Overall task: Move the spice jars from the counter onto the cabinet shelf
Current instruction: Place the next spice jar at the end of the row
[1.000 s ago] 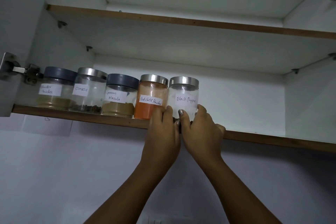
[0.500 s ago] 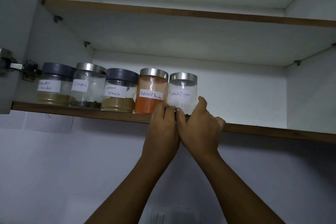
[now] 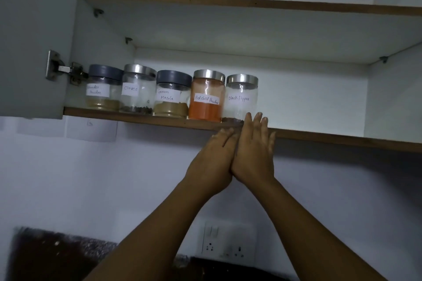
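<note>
Spice jars stand five in a row along the front edge of the lower cabinet shelf (image 3: 141, 118), and your hands hold none of them. Your left hand (image 3: 211, 162) and right hand (image 3: 253, 155) are raised side by side just below the shelf lip, heels touching, fingers straight and spread, each grip open and empty. Your right fingertips (image 3: 258, 118) reach up in front of the base of the Black Pepper jar (image 3: 242, 98); whether they touch the glass cannot be told.

From the left, the row runs: a grey-lidded jar (image 3: 104, 90) whose label is too faint to read, the Cloves jar (image 3: 138, 89), the Garam Masala jar (image 3: 172, 94), the Red Chilli Powder jar (image 3: 207, 97), then Black Pepper at the right end. Neighbours stand close, some touching or overlapping in view.

To the right of Black Pepper, the shelf runs bare to the cabinet's side wall. The upper shelf (image 3: 251, 4) hangs well above the lids.

The open cabinet door (image 3: 34, 41) and its hinge (image 3: 66, 72) crowd the left end of the row. Below, a wall socket plate (image 3: 228, 243) shows blurred, and the dark bench (image 3: 57, 255) is cut off at the bottom edge.
</note>
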`<state>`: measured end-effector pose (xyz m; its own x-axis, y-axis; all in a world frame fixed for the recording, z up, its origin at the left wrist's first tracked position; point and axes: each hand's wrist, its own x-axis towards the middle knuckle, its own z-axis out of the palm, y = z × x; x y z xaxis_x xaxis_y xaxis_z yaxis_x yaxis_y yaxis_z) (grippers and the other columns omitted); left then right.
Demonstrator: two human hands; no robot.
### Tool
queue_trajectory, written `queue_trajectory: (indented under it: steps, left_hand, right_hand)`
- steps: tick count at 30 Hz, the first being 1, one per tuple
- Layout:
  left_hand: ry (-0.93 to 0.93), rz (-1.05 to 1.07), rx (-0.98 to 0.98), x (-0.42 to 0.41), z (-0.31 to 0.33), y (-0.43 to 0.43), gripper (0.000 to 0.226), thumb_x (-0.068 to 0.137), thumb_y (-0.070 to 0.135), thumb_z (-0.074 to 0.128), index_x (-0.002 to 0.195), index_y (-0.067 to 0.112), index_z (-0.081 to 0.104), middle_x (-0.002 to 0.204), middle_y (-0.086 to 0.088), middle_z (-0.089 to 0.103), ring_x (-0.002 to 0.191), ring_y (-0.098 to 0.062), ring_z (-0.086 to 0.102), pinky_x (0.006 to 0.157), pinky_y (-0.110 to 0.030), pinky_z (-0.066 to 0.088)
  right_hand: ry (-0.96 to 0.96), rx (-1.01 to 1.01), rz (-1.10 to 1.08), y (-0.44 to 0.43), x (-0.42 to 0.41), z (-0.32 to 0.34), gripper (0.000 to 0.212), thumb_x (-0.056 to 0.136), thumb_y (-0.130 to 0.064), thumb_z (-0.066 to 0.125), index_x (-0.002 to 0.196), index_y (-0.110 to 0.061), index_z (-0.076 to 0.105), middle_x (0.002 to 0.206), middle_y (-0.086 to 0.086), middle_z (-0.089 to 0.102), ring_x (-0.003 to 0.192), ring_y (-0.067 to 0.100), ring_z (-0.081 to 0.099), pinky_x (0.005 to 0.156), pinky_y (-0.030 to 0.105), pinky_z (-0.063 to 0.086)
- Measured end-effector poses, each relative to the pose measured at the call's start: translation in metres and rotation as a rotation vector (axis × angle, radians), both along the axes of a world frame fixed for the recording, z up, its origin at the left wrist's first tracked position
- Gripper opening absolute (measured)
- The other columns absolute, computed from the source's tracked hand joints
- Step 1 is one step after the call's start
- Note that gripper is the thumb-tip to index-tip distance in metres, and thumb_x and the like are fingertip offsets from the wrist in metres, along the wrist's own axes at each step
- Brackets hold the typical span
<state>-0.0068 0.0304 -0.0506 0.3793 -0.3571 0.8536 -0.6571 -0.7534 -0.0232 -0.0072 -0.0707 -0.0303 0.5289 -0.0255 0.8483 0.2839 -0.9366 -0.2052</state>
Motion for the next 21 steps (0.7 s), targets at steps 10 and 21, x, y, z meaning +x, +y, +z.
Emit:
queue_trajectory:
  steps: [10, 21]
  left_hand:
    - [0.287, 0.131, 0.123, -0.074, -0.125, 0.073, 0.068, 0.09, 0.023, 0.05, 0.147, 0.016, 0.014, 0.157, -0.007, 0.011, 0.144, -0.02, 0.009, 0.117, -0.036, 0.017]
    - [0.883, 0.331, -0.106, -0.194, -0.311, 0.183, 0.079, 0.085, 0.043, 0.059, 0.146, 0.016, 0.018, 0.154, -0.013, 0.016, 0.14, -0.027, 0.021, 0.112, -0.036, 0.022]
  right_hand:
    - [0.326, 0.021, 0.321, 0.062, -0.058, -0.134, 0.08, 0.09, -0.024, 0.05, 0.148, -0.019, -0.005, 0.157, 0.005, -0.016, 0.142, 0.021, -0.021, 0.116, 0.038, -0.004]
    - [0.947, -0.002, 0.513, 0.126, -0.144, -0.337, 0.08, 0.086, -0.054, 0.049, 0.148, -0.023, 0.009, 0.158, 0.009, -0.001, 0.143, 0.033, -0.011, 0.115, 0.047, 0.008]
